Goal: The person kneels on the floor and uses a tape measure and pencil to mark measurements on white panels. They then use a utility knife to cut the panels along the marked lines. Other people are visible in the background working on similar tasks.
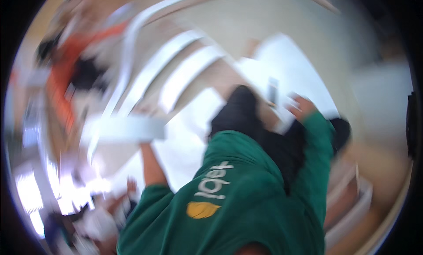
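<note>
The whole picture is smeared by motion. A short white strip or board (128, 129) stands up at the left, over the end of my left forearm. My left hand (144, 109) is mostly hidden by it and appears to grip it. At the right, my right hand (302, 107) is over a large white sheet or panel (293, 56), its fingers partly bent and blurred. A pale spot shows at those fingers; I cannot tell whether it is a held thing. Near them, a small dark, narrow object (273, 93) lies on the white sheet.
Curved white strips (191, 76) lie ahead on a brown surface. Another white panel (194, 118) spreads left of my dark-clothed knees. A person in orange (64, 78) bends at the far left. Another person (101, 224) is at the lower left, beside bright windows (31, 193).
</note>
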`<state>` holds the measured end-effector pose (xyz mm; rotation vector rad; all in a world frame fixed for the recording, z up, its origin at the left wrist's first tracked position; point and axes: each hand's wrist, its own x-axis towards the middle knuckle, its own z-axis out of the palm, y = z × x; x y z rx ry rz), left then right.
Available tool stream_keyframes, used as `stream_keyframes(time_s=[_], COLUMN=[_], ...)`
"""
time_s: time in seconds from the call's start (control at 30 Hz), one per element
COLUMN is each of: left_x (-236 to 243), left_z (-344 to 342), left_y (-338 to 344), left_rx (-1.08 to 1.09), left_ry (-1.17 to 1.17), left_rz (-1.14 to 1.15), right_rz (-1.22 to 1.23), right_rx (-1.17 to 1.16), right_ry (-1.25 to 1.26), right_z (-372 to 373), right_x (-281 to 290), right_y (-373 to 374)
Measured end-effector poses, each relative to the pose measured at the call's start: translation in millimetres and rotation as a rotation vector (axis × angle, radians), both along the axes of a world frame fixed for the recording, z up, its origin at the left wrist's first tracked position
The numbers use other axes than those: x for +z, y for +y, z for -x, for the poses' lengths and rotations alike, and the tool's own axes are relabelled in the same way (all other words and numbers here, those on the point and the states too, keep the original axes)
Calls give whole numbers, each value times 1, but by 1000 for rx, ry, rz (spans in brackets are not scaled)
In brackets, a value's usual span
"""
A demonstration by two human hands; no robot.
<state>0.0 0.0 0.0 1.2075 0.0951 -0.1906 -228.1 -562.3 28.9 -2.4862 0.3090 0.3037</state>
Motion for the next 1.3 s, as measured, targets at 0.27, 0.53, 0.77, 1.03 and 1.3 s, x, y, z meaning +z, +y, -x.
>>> stream_keyframes(time_s=[0.27,0.53,0.77,1.03,1.3], left_x=[-11,37,138,69,43], left_z=[131,91,-1,-63,-84], left_y=[-128,-39,-70,-61,-61], left_rx=[-89,1251,462,436,290], left_ry=[34,177,-340,321,308], left_rz=[484,-289,-988,-896,-933], right_rz=[87,128,71,133,92], right_rx=[-101,-80,-89,-66,-124], right_ry=[165,128,90,140,167], right_z=[144,103,80,87,84], right_x=[12,-10,0,-6,5], right_y=[-168,-193,-175,-173,-157])
